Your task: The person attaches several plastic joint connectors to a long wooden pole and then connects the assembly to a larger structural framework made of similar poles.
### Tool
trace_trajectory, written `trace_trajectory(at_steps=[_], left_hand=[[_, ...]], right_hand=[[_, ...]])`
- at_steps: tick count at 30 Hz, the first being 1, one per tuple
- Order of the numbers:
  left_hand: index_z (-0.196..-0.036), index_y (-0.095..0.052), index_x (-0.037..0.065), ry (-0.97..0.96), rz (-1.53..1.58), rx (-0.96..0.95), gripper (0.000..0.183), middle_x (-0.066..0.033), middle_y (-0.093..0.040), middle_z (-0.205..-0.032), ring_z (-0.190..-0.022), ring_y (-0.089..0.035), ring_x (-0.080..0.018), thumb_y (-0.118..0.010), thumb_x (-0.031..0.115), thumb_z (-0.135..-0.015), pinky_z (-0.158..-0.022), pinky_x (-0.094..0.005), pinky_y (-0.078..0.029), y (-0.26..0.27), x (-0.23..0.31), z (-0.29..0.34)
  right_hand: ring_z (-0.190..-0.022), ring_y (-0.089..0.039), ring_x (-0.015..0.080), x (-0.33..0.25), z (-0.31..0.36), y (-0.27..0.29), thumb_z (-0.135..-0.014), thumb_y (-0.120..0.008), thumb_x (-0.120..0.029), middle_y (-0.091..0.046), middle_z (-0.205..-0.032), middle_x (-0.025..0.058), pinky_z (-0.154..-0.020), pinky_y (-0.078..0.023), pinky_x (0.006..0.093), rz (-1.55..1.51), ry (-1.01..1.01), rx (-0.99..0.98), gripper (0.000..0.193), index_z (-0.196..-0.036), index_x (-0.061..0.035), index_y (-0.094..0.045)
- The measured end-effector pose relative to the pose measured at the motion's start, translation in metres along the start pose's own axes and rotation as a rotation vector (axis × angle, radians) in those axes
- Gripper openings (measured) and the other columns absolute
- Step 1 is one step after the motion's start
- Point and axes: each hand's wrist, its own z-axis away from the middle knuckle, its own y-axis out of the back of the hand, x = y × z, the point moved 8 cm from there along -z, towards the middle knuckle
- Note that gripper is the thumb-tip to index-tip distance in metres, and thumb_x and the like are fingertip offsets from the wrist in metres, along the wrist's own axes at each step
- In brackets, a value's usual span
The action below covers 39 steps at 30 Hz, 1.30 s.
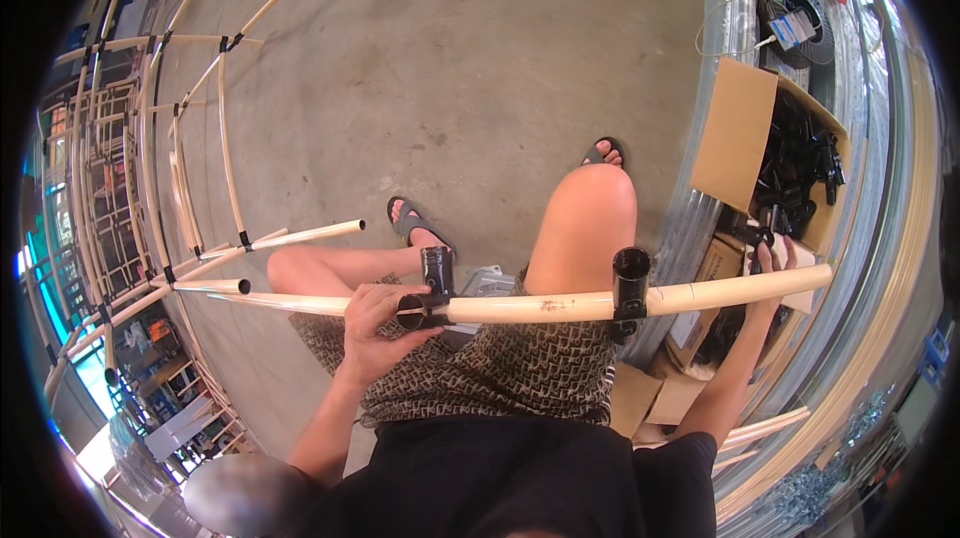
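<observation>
Across my lap lies a long cream-coloured pipe (545, 309). My left hand (372, 331) is closed round a black pipe joint (436, 283) on this pipe, with the thumb below and the fingers above. Farther right on the same pipe sits a second black pipe joint (631, 283), its round opening facing up. Out to the right, beyond the pipe, my right hand (776, 260) pinches a loose black joint piece (766, 228) at the near edge of an open cardboard box (735, 133). Its fingers partly hide that piece.
Several black joints (795, 163) fill the box. On the left stands a frame (225, 128) of cream pipes and black joints. Wrapped long pipes (868, 258) run along the right side, with a black cable reel (805, 18) farther off. Concrete floor (450, 58) lies ahead.
</observation>
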Motion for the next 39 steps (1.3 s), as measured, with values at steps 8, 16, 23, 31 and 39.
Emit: trace_trajectory(at_steps=[8,16,23,31,39], left_hand=[[-0.097,-0.070,0.004,0.051,0.072,-0.007,0.045,-0.0097,-0.071,-0.092,-0.085,-0.066,-0.0290,-0.092,0.025,-0.064,-0.078,-0.0386,-0.050,-0.005,-0.024,-0.005],[-0.116,-0.063,-0.009,0.185,0.367,-0.200,0.048,-0.0128,-0.072,-0.106,-0.099,-0.065,-0.0195,-0.081,0.015,-0.079,-0.093,-0.0337,-0.048,-0.016,-0.015,-0.024],[-0.110,-0.065,-0.009,0.079,0.293,-0.169,0.040,-0.0128,-0.073,-0.096,-0.088,-0.065,-0.0164,-0.079,0.013,-0.080,-0.083,-0.0313,-0.051,-0.011,-0.005,-0.026],[-0.109,-0.065,-0.009,0.046,0.249,-0.121,0.043,-0.0174,-0.072,-0.093,-0.084,-0.066,-0.0196,-0.080,0.019,-0.079,-0.079,-0.0328,-0.051,-0.013,-0.005,-0.021],[-0.108,-0.064,-0.011,0.028,0.177,-0.098,0.047,-0.0196,-0.070,-0.089,-0.081,-0.065,-0.0219,-0.080,0.023,-0.080,-0.077,-0.0337,-0.050,-0.010,-0.011,-0.019]], right_hand=[[-0.084,-0.063,0.0157,0.071,-0.005,0.024,-0.089,-0.071,-0.008,-0.066,-0.100,0.0063,-0.073,-0.053,0.0300,0.018,-0.117,-0.209,0.048,-0.132,0.0008,-0.052],[-0.087,-0.067,0.0210,-0.042,0.058,0.020,-0.082,-0.068,0.003,-0.061,-0.104,0.0092,-0.077,-0.056,0.0317,-0.331,-0.101,-0.110,0.048,-0.128,0.0076,-0.054],[-0.092,-0.068,0.0291,-0.061,0.094,0.045,-0.076,-0.060,0.002,-0.065,-0.104,0.0161,-0.089,-0.056,0.0409,-0.451,0.004,-0.182,0.048,-0.123,0.0059,-0.051],[-0.108,-0.065,0.0301,-0.076,0.117,0.061,-0.072,-0.062,0.011,-0.063,-0.117,0.0138,-0.095,-0.054,0.0437,-0.465,0.182,-0.147,0.054,-0.124,0.0029,-0.054],[-0.098,-0.067,0.0209,-0.109,0.132,0.064,-0.079,-0.070,0.007,-0.065,-0.110,0.0104,-0.088,-0.056,0.0371,-0.193,0.274,-0.140,0.048,-0.124,0.0001,-0.054]])
